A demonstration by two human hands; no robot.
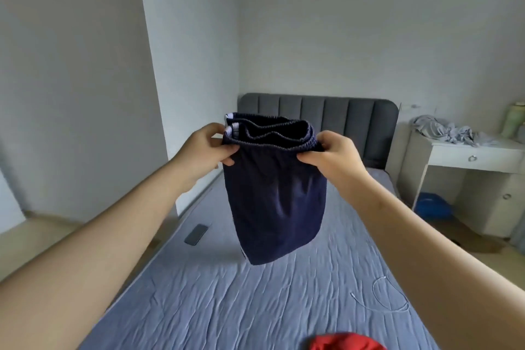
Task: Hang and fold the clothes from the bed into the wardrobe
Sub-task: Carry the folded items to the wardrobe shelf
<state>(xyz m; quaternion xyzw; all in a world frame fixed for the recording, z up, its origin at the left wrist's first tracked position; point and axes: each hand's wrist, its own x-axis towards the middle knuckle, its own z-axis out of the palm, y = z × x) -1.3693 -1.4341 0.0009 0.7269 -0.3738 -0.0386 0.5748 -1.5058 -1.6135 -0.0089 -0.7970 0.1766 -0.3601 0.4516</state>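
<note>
The navy shorts [275,202] hang in the air above the bed [199,307], folded double, elastic waistband uppermost, with a white stripe at the waistband's 9 o'clock end. A red garment [345,342] lies on the bed at their 5 o'clock.

A bed [255,307] with a wrinkled blue-grey sheet fills the middle of the room, its padded grey headboard [355,116] against a plain whitish wall [312,23]. Left of the bed a wall pillar [184,65] juts out, with pale floor [42,221] beyond it. Right of the bed, near its head, stands a white worktop [483,148] with a ring-pull drawer, a pale cabinet [497,207] just beside it. The light is soft and even.
</note>
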